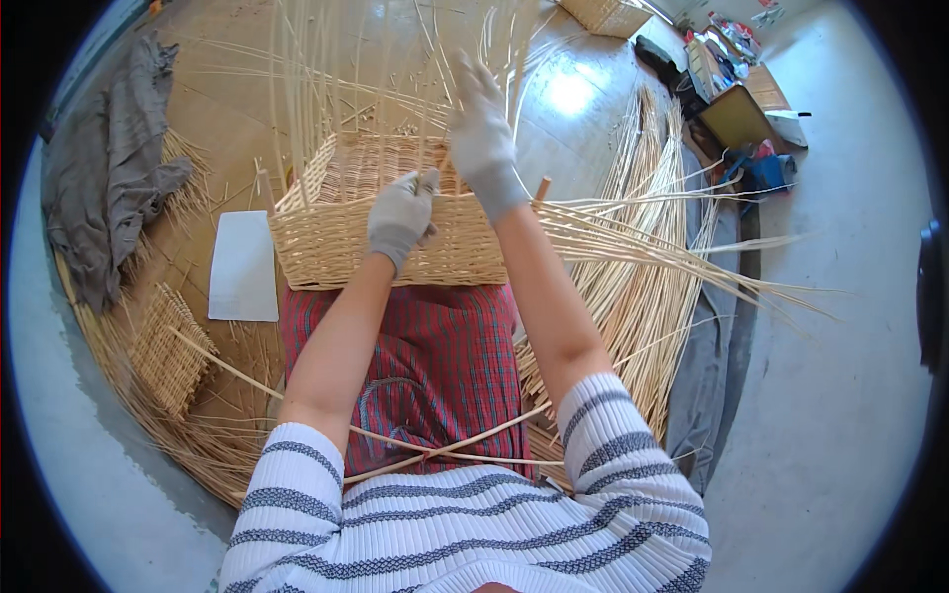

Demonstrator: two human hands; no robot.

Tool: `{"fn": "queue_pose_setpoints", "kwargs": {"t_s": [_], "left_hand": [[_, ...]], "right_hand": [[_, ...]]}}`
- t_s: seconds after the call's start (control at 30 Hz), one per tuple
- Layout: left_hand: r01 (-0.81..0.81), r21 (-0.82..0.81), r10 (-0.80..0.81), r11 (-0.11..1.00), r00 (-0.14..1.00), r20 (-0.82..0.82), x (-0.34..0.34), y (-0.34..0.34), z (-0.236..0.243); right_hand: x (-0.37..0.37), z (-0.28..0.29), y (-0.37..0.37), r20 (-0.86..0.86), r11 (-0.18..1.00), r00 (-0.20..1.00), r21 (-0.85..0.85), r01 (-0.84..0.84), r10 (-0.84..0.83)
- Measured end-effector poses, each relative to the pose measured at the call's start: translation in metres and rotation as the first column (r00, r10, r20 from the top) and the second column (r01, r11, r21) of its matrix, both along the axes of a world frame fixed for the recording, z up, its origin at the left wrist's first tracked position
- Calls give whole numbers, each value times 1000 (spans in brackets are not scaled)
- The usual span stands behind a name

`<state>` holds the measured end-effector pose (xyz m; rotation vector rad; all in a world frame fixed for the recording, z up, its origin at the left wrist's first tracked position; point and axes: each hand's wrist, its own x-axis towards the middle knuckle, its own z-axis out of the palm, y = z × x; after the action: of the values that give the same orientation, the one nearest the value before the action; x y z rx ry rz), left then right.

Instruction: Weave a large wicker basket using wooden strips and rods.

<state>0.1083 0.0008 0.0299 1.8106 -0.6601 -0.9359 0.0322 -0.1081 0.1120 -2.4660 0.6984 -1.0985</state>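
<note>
A woven natural-wicker basket (311,242) rests on red checked cloth over my lap (415,366), with tall pale strands (297,109) rising from its sides. My gloved left hand (400,217) grips the near rim, pinched around an upright strand. Higher up and to the right, my gloved right hand (481,133) is raised among the upright strands, its fingers stretched out and slightly blurred. Loose weaving strands (643,237) trail from the basket's right side. A short peg (543,190) stands at the right corner.
Long wicker bundles (623,326) lie at the right, a grey cloth (99,168) and woven panel (163,351) at the left, beside a white sheet (242,267). Another basket (603,15) sits at the back, near a cluttered wooden box (732,119). Crossed rods (445,451) span my lap.
</note>
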Motion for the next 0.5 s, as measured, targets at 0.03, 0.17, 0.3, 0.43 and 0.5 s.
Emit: {"fn": "queue_pose_setpoints", "kwargs": {"t_s": [0.03, 0.17, 0.3, 0.43, 0.5], "left_hand": [[-15, -42, 11, 999, 997, -78, 0, 1, -2], [-29, -106, 14, 994, 991, -135, 5, 5, -7], [89, -201, -50, 976, 981, 190, 9, -13, -2], [-27, 0, 24, 1000, 906, 423, 15, -33, 9], [-99, -56, 113, 994, 892, 437, 15, -32, 11]], "right_hand": [[1, 0, -6, -119, 999, 993, -37, 0, -5], [-70, -55, -9, 548, 903, 837, 367, -222, -17], [-136, -98, 4, 550, 589, 797, 740, -326, -250], [-131, -79, 11, 513, 604, 831, 738, -299, -216], [-134, -64, 7, 466, 587, 865, 759, -282, -188]]}}
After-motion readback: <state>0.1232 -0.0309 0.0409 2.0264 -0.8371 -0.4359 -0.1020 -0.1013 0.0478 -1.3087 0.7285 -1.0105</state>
